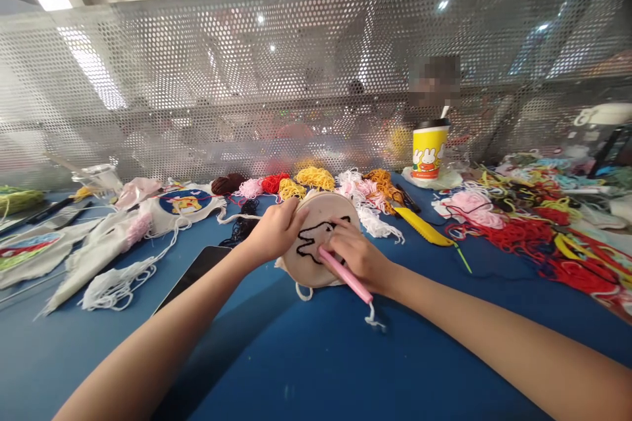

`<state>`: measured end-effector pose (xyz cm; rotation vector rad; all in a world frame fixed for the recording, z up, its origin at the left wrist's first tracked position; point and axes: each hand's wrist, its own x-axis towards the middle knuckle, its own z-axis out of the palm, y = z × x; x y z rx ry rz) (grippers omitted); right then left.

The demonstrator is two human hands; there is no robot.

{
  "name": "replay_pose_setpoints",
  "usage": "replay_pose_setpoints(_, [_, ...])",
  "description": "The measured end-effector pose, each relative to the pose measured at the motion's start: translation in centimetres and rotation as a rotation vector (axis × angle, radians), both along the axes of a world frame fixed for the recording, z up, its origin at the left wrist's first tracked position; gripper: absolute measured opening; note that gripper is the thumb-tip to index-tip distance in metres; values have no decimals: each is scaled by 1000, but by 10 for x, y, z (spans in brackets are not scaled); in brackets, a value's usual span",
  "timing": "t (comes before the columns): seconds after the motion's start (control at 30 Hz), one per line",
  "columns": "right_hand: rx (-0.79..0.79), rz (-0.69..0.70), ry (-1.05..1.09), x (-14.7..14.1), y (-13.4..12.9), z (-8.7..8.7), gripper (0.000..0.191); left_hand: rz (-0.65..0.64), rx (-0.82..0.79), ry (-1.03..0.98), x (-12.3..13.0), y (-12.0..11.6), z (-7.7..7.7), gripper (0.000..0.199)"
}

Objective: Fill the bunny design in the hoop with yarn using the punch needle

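A round hoop of pale fabric (302,276) with a black yarn outline on it is tilted up over the blue table. My left hand (279,227) grips the hoop's left edge, fingers partly behind it. In my right hand (360,253) is a pink punch needle (353,283), its upper end against the fabric near the black outline. White yarn trails from the tool's lower end. Behind the hoop lie yellow (316,177), red and pink yarn bundles.
A dark phone (190,273) lies under my left forearm. Embroidered cloths (185,204) are at left. A yellow cutter (422,225), a yellow cup (428,151) and tangled yarn (533,243) are at right. A perforated metal screen (316,92) stands behind the table.
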<state>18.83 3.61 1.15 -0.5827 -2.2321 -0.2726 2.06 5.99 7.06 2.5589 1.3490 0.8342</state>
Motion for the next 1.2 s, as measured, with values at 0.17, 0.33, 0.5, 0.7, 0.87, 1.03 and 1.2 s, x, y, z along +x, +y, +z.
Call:
replay_pose_setpoints(0.17, [-20, 11, 104, 1, 1, 7, 11, 25, 20, -6, -6, 14, -18, 20])
replay_pose_setpoints(0.33, [-91, 34, 163, 3, -2, 13, 13, 26, 19, -3, -9, 18, -24, 18])
replay_pose_setpoints(0.5, [-142, 44, 226, 5, -4, 14, 14, 13, 24, 7, -9, 18, -24, 19])
replay_pose_setpoints(0.7, [-167, 34, 254, 6, -5, 15, 15, 8, 38, 14, -9, 19, -26, 18])
replay_pose_setpoints(0.87, [-142, 28, 241, 6, -3, 14, 14, -2, 51, 18, -9, 19, -27, 18])
replay_pose_setpoints(1.03, [-83, 12, 213, 6, -2, 14, 14, 4, 58, 17, -9, 19, -27, 18])
replay_pose_setpoints(1.2, [33, 6, 115, 5, 3, 8, 17, 8, 61, 17, -8, 18, -26, 17])
